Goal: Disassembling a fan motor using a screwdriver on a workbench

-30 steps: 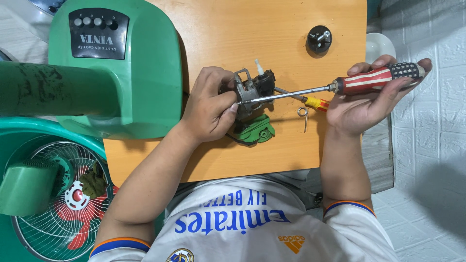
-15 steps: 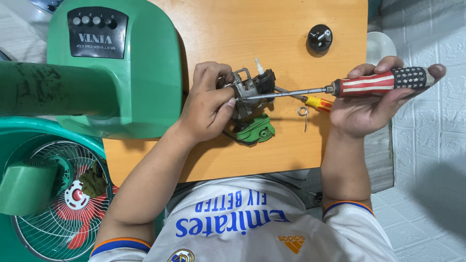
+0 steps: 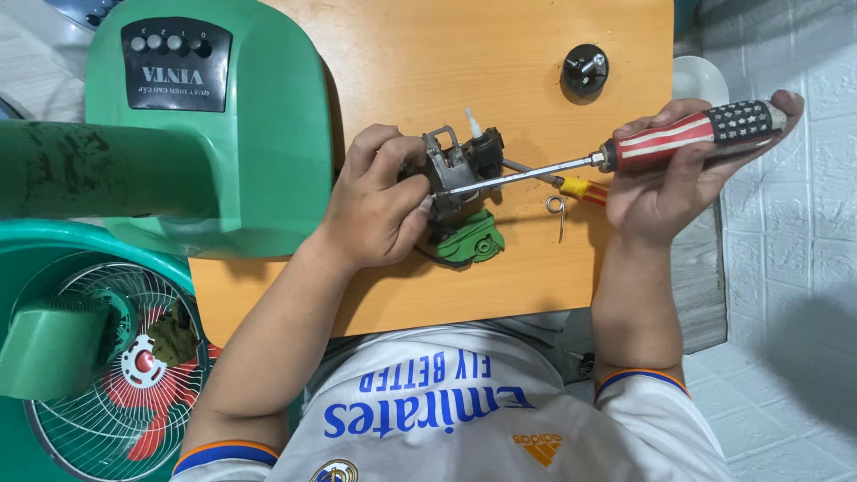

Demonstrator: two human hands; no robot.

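My left hand [image 3: 379,205] grips a small grey metal switch mechanism [image 3: 455,170] with a black body and a white stub on top, held just above the wooden board [image 3: 428,62]. A green plastic part [image 3: 469,239] hangs under the mechanism. My right hand [image 3: 678,174] is closed around the red, white and blue striped handle of a screwdriver [image 3: 687,134]. Its steel shaft runs left and its tip rests against the metal mechanism beside my left thumb.
A green fan base with a black button panel [image 3: 210,125] covers the board's left side. A fan guard with red blades [image 3: 116,375] lies lower left. A black knob [image 3: 585,69], a small wire spring [image 3: 558,210] and a yellow-handled tool [image 3: 580,187] lie on the board. White tiles are at right.
My right hand has moved slightly right and up with the screwdriver, tilting its handle higher. My left hand keeps its hold on the mechanism, almost unmoved.
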